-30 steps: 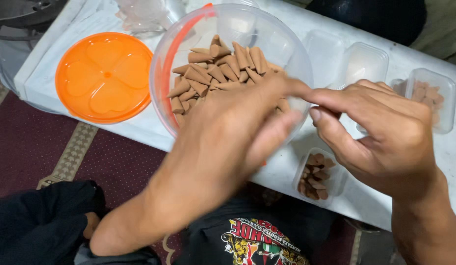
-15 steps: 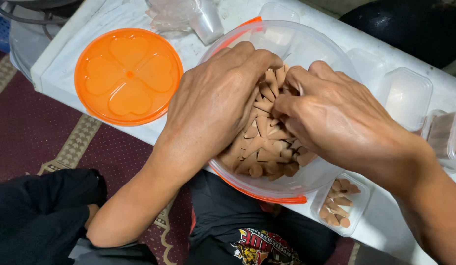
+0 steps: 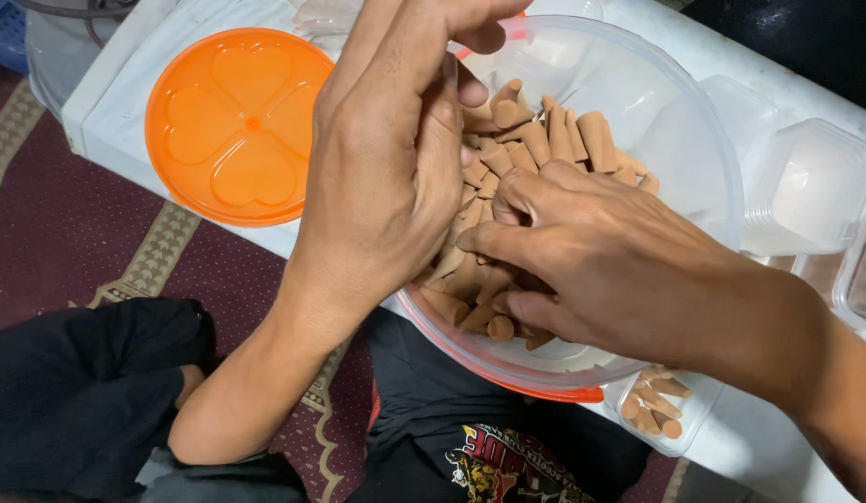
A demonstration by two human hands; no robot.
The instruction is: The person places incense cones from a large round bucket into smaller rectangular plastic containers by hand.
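Observation:
A large clear plastic bowl (image 3: 703, 158) with an orange rim holds a heap of brown cone-shaped pieces (image 3: 582, 140). My left hand (image 3: 386, 177) reaches over the bowl's left side, its back toward me and its fingers curled out of sight near the far rim. What it holds is hidden. My right hand (image 3: 600, 251) comes in from the right and lies in the heap, its fingers bent and closed around several cones near the middle. The two hands almost touch.
An orange round lid (image 3: 237, 126) lies on the white table (image 3: 116, 102) left of the bowl. A small clear tub (image 3: 661, 410) with a few cones sits at the table's near edge. Empty clear tubs (image 3: 805, 186) stand on the right. A patterned dark red rug (image 3: 69, 233) lies below.
Both hands have gone from above the bowl down into it. The left hand has shifted toward the far rim, and the right hand has dug into the cones.

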